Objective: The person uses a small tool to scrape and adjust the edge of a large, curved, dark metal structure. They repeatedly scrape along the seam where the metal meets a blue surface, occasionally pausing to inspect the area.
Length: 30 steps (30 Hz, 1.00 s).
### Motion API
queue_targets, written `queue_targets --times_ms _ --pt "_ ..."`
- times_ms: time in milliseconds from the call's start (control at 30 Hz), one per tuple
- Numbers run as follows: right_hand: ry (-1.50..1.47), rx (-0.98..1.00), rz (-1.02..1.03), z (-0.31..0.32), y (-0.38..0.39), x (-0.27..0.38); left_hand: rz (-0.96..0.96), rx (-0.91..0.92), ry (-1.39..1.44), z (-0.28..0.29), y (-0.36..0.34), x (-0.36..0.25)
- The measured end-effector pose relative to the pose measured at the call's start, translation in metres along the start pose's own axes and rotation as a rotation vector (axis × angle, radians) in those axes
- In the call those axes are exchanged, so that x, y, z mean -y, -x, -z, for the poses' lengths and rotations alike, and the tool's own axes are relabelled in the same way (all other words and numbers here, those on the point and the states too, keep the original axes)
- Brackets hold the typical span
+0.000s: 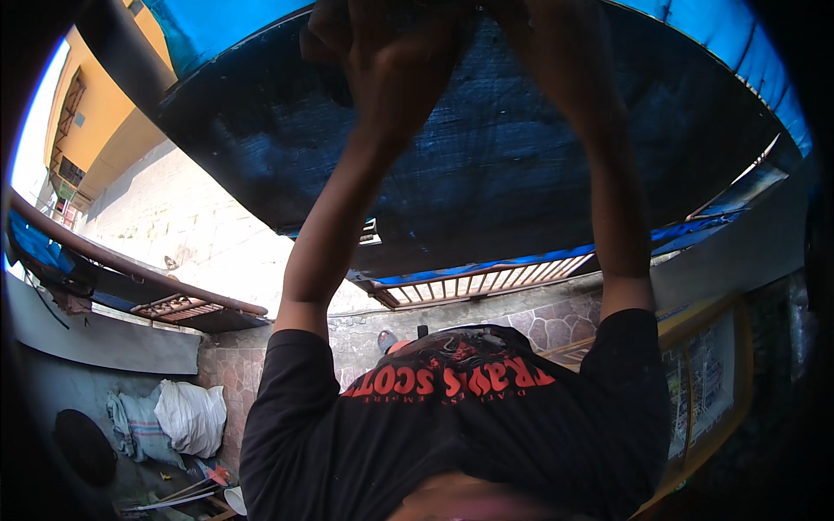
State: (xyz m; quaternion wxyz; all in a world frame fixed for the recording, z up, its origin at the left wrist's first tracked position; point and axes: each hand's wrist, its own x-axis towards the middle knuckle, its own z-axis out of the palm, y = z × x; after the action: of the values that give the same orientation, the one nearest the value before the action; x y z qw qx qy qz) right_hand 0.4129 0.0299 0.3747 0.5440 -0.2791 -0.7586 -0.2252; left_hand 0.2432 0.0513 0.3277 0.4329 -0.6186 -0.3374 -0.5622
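Observation:
Both my arms are raised toward the top of the view, in front of a large dark panel with a scuffed, bluish surface. My left hand is at the panel's upper part, its fingers curled. What they grip, if anything, is lost in shade. Close by on the right, my right hand runs out of the top of the view, and its fingers do not show. Blue sheeting spreads above and behind the panel's upper edge.
A brown slatted metal gate lies below the panel, with another railing at the left. White and grey sacks rest at the lower left. At the right stands a yellow-framed cabinet. Stone-patterned paving runs underfoot.

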Motion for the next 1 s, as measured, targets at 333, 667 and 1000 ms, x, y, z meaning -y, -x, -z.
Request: queue_targets --times_ms 333,667,1000 --pt "-0.098 -0.142 -0.106 -0.01 0.025 -0.004 -0.02 0.065 0.04 0.002 -0.019 -0.005" --pt "-0.042 -0.114 -0.079 0.0 0.008 -0.021 -0.029 0.023 -0.027 -0.002 0.002 -0.013" --pt "0.032 -0.034 0.023 0.006 -0.018 -0.013 -0.006 0.116 0.031 0.004 -0.015 -0.009"
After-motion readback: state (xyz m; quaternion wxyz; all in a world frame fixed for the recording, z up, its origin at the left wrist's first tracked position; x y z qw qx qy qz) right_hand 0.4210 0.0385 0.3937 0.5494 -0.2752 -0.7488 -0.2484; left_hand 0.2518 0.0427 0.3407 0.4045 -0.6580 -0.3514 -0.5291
